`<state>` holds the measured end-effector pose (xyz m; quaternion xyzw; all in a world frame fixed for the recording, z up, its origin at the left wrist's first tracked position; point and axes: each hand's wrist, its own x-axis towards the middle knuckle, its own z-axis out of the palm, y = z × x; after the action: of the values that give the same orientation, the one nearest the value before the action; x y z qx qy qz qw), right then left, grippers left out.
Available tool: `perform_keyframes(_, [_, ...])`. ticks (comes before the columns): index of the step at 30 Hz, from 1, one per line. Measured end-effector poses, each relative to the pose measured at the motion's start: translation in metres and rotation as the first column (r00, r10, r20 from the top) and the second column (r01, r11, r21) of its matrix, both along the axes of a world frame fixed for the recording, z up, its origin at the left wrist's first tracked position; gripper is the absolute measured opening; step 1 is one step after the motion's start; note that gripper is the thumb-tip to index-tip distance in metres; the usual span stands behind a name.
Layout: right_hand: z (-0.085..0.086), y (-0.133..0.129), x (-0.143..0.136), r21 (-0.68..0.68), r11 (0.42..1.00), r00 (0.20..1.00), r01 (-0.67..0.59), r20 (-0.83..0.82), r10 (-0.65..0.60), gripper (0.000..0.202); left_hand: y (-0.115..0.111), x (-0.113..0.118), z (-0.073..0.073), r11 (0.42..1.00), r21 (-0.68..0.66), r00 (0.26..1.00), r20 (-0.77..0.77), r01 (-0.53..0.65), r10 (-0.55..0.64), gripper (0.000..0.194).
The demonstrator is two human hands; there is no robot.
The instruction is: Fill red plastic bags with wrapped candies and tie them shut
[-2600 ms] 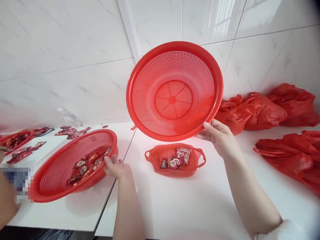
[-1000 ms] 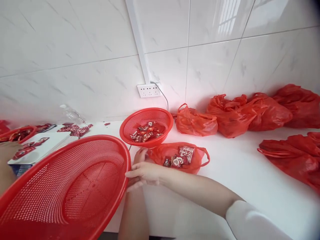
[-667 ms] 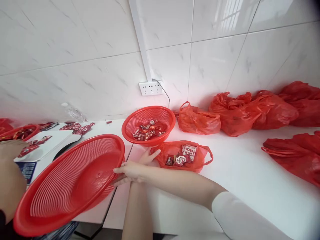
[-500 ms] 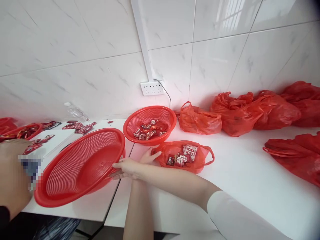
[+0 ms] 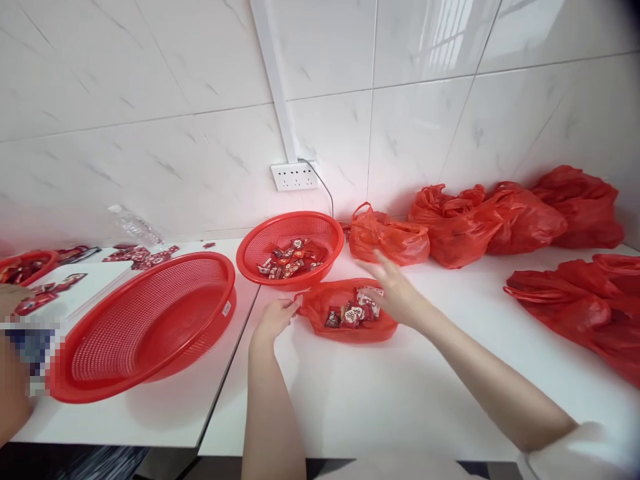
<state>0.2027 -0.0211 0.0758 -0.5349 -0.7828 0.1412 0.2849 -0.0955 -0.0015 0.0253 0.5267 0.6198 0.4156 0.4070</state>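
Note:
A red plastic bag (image 5: 320, 317) lies open on the white table with several small red-and-white wrapped packets (image 5: 353, 315) inside. My left hand (image 5: 274, 321) pinches the bag's left handle between thumb and fingers. Over the bag's right side is my right hand (image 5: 393, 290), fingers apart and a little blurred, with nothing visible in it. Whether it touches the bag's right edge I cannot tell. Just behind the bag stands a red mesh basket (image 5: 255, 250) with more wrapped packets. To the left, a large red basket (image 5: 180, 333) is tilted, and no contents show in it.
Several filled red bags (image 5: 455, 230) line the wall at the right, and more red plastic (image 5: 575, 300) lies at the right edge. A co-worker's arm (image 5: 13, 387) is at far left. A clear bottle (image 5: 135, 227) and a socket strip (image 5: 294, 177) are at the back.
My right hand has left the large red basket and moved right, to the bag's right side. My left hand now grips the bag's left handle. The view has shifted slightly.

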Motion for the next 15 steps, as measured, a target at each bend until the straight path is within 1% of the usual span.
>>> perform_keyframes(1, [-0.002, 0.0, 0.021, -0.068, 0.993, 0.993, 0.1, 0.073, -0.095, 0.064, -0.001, 0.002, 0.005, 1.0, 0.002, 1.0, -0.009, 0.016, -0.016, 0.029])
perform_keyframes(2, [-0.004, -0.001, 0.039, -0.16, 0.971, 0.978, 0.176, 0.144, -0.154, 0.071, -0.003, 0.005, 0.011, 0.999, 0.031, 1.0, -0.01, 0.027, -0.027, 0.026])
perform_keyframes(3, [-0.005, -0.002, 0.055, -0.275, 0.94, 0.969, 0.2, 0.199, -0.147, 0.073, -0.005, 0.009, 0.018, 0.997, 0.077, 0.999, -0.038, 0.031, -0.028, 0.024])
perform_keyframes(4, [-0.005, -0.003, 0.069, -0.382, 0.906, 0.97, 0.182, 0.221, -0.102, 0.072, -0.008, 0.014, 0.025, 0.99, 0.14, 0.998, -0.066, 0.021, -0.012, 0.022])
perform_keyframes(5, [-0.003, -0.004, 0.08, -0.457, 0.88, 0.98, 0.133, 0.193, -0.047, 0.067, -0.011, 0.02, 0.032, 0.979, 0.203, 0.997, -0.083, 0.007, 0.01, 0.02])
perform_keyframes(6, [0.001, -0.005, 0.089, -0.485, 0.872, 0.991, 0.062, 0.131, 0.002, 0.061, -0.014, 0.025, 0.038, 0.967, 0.253, 0.998, -0.061, -0.008, 0.024, 0.019])
perform_keyframes(7, [0.006, -0.005, 0.095, -0.459, 0.889, 0.998, -0.004, 0.047, 0.029, 0.054, -0.017, 0.031, 0.045, 0.958, 0.287, 1.0, -0.003, -0.013, 0.014, 0.019])
perform_keyframes(8, [0.012, -0.006, 0.099, -0.382, 0.923, 0.998, -0.051, -0.056, 0.032, 0.047, -0.019, 0.037, 0.051, 0.951, 0.308, 0.997, 0.079, -0.003, -0.023, 0.02])
perform_keyframes(9, [0.019, -0.005, 0.101, -0.269, 0.961, 0.984, -0.064, -0.178, 0.016, 0.042, -0.022, 0.041, 0.057, 0.944, 0.329, 0.982, 0.178, 0.005, -0.067, 0.022])
perform_keyframes(10, [0.026, -0.005, 0.101, -0.143, 0.989, 0.95, -0.034, -0.311, -0.012, 0.039, -0.023, 0.046, 0.063, 0.935, 0.355, 0.952, 0.281, 0.011, -0.118, 0.023])
perform_keyframes(11, [0.034, -0.004, 0.097, -0.026, 0.999, 0.891, 0.034, -0.452, -0.042, 0.037, -0.024, 0.049, 0.069, 0.921, 0.39, 0.913, 0.373, 0.006, -0.164, 0.024])
perform_keyframes(12, [0.04, -0.003, 0.092, 0.072, 0.989, 0.807, 0.129, -0.587, -0.063, 0.036, -0.024, 0.052, 0.076, 0.902, 0.431, 0.872, 0.444, -0.007, -0.205, 0.025])
perform_keyframes(13, [0.047, -0.002, 0.084, 0.144, 0.962, 0.711, 0.233, -0.7, -0.068, 0.034, -0.024, 0.056, 0.083, 0.88, 0.475, 0.838, 0.487, -0.02, -0.244, 0.027])
perform_keyframes(14, [0.052, -0.002, 0.073, 0.192, 0.924, 0.62, 0.332, -0.783, -0.06, 0.032, -0.024, 0.059, 0.091, 0.856, 0.516, 0.819, 0.502, -0.026, -0.278, 0.03])
perform_keyframes(15, [0.057, -0.003, 0.062, 0.226, 0.882, 0.55, 0.414, -0.834, -0.044, 0.029, -0.024, 0.063, 0.098, 0.836, 0.548, 0.807, 0.502, -0.019, -0.31, 0.034])
